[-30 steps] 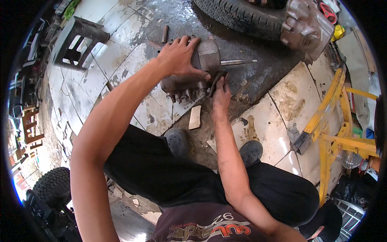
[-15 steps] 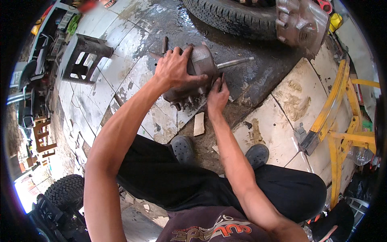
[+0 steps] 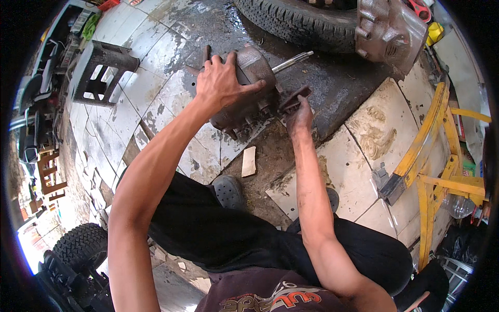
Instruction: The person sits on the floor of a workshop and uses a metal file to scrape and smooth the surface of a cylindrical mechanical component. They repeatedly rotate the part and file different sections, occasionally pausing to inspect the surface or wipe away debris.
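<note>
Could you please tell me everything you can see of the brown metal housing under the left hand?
The metal housing is bulky, brown and rounded, its surface dull and grimy like cast metal. A bright, slim shaft juts from its right side, angled toward the picture's upper right; short stubs line its near lower edge. It sits tilted on the dirty floor. The left hand is spread over it, hiding part.
</note>
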A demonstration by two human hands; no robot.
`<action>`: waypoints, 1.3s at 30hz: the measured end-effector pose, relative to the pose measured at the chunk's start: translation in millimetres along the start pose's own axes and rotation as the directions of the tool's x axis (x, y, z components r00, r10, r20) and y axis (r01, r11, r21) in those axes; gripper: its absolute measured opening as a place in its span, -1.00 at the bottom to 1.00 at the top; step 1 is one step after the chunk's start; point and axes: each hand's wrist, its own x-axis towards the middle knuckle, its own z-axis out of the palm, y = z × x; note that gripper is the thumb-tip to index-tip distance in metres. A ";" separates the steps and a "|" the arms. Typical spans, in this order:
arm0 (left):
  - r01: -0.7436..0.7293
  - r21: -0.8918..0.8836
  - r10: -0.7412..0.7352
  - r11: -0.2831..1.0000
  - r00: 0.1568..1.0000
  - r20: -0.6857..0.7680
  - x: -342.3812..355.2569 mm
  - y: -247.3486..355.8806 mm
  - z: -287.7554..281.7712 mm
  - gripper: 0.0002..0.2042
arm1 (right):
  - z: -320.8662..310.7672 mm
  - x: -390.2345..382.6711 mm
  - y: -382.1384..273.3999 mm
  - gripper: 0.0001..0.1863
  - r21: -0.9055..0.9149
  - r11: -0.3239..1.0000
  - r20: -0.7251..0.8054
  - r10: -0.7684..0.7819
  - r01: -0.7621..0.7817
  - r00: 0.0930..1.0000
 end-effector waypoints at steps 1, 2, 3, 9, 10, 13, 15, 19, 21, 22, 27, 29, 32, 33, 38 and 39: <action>-0.009 0.008 0.009 1.000 0.999 -0.039 0.0 2.1 2.1 0.12 | -5.2 0.6 1.2 -0.66 -0.045 0.999 -0.028 -0.029 0.027 0.999; 0.007 -0.001 -0.007 1.000 1.000 -0.025 0.6 5.0 4.5 0.12 | -11.2 1.3 0.9 -0.68 -0.092 0.994 -0.056 -0.059 0.054 0.997; 0.036 0.003 -0.036 0.999 0.999 -0.008 -2.7 2.4 3.4 0.12 | -8.2 -4.0 2.0 -0.69 -0.151 0.985 -0.008 -0.091 0.089 0.996; 0.121 -0.045 -0.117 0.992 0.989 0.086 -7.8 11.8 -2.7 0.12 | 11.6 -26.8 -21.0 -0.69 -0.362 0.918 0.067 -0.148 0.162 0.987; 0.116 -0.033 -0.115 0.993 0.993 0.041 -9.5 9.9 1.1 0.12 | 19.5 -31.7 -23.7 -0.67 -0.420 0.897 0.045 -0.132 0.139 0.990; 0.039 -0.055 -0.043 0.998 0.996 -0.079 -6.3 2.9 15.3 0.11 | 29.7 -30.1 -10.2 -0.68 -0.486 0.843 0.064 -0.230 0.232 0.971; 0.011 -0.095 -0.019 0.995 0.997 -0.079 -3.0 -1.7 19.7 0.12 | 41.1 -31.4 1.8 -0.65 -0.498 0.810 0.052 -0.327 0.309 0.943; -0.022 -0.112 0.010 0.993 0.994 -0.111 -1.9 -5.1 19.1 0.12 | 58.9 -44.3 13.4 -0.59 -0.414 0.877 -0.021 -0.278 0.245 0.960; -0.020 -0.141 0.007 0.990 0.996 -0.091 -3.2 -3.5 16.8 0.13 | 60.3 -44.5 12.7 -0.57 -0.367 0.903 -0.013 -0.244 0.223 0.970; -0.018 -0.155 0.006 0.988 0.997 -0.080 -3.8 -2.6 15.0 0.13 | 60.7 -44.6 12.4 -0.56 -0.344 0.915 -0.008 -0.227 0.210 0.974; -0.005 -0.173 -0.007 0.985 0.998 -0.070 -2.6 -2.7 11.0 0.13 | 56.3 -35.6 13.2 -0.57 -0.240 0.958 -0.026 -0.168 0.157 0.985; -0.004 -0.182 -0.009 0.983 0.998 -0.069 -3.9 -3.6 12.2 0.14 | 56.4 -34.3 13.5 -0.57 -0.242 0.949 -0.021 -0.214 0.203 0.977; -0.009 -0.203 -0.004 0.979 0.998 -0.061 -5.8 -2.5 8.4 0.13 | 58.6 -35.0 12.6 -0.64 -0.367 0.868 -0.018 -0.367 0.336 0.930; -0.006 -0.211 -0.005 0.977 0.999 -0.052 -5.8 -3.3 8.5 0.13 | 58.4 -35.6 11.3 -0.70 -0.460 0.823 -0.045 -0.396 0.333 0.917; -0.032 -0.199 0.014 0.980 0.996 -0.093 -5.9 -1.0 11.3 0.11 | 44.6 -24.9 11.4 -0.84 -0.545 0.743 -0.028 -0.479 0.388 0.878; -0.028 -0.208 0.010 0.978 0.996 -0.085 -5.4 -0.9 9.0 0.11 | 44.5 -22.4 10.5 -0.84 -0.527 0.753 -0.026 -0.479 0.395 0.878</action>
